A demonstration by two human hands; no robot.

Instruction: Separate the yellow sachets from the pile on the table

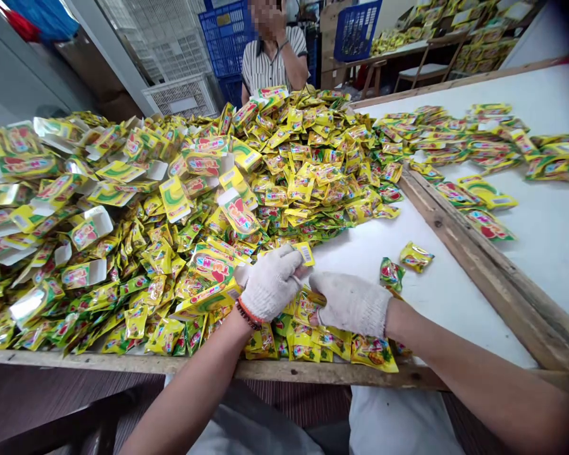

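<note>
Across the whole lower and middle frame spreads one white table with a wooden rim. One heap of small, shiny yellow and green packets covers its left and centre, the packets too many to count; more lie in the upper right. One wooden bar runs diagonally at right, dividing the white surface. At upper centre sits one other person in a striped shirt, one hand raised to the face. Behind are stacked blue crates, their number unclear, and, at upper right, one blue basket and one chair.

Yellow cartons, overlapping beyond counting, lie over the heap at left.

Two hands in white knitted gloves meet near the lower centre. The left hand has its fingers curled, just beside and seemingly touching one yellow box that lies on the packets left of centre; whether they grip it, I cannot tell. The right hand is cupped over several packets at lower centre; how firmly its fingers close on them is hidden.

Two loose packets, one mostly green, one yellow, lie right of centre. One beaded bracelet circles the left wrist.
</note>
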